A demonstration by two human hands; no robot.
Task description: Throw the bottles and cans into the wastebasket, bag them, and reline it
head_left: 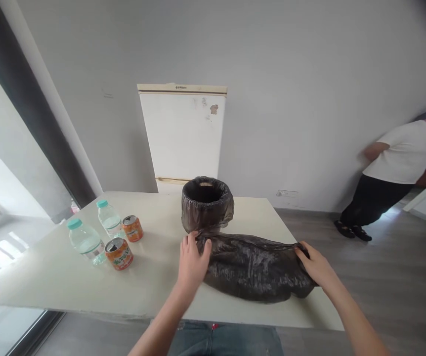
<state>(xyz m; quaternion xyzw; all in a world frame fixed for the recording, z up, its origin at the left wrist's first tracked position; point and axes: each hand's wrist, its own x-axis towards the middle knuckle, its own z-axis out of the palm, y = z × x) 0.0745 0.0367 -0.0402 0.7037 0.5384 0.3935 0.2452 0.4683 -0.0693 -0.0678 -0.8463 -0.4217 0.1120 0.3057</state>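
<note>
The black bag (253,267) is spread out long and wide low over the near right part of the tabletop (153,296). The left hand (191,259) pinches one end of it, and the fingers of the right hand (315,264) grip the other end. The bag looks pulled flat and wide. I cannot tell if its mouth is open.

Just behind the bag is a bin (207,210). That part looks done: a black lining (190,207) is already in it and folded over the rim. The bag in the hands is not folded up, and it is not in or on anything yet, so this bit looks only partly done.

On the left side are two bottles (86,242) (109,219) with green caps, and two orange cans (119,254) (133,229). They all stand outside the bin, and no hand is touching them.

Farther back, a white fridge (183,133) is by the wall. A person (394,163) in a white top is off to the right.
</note>
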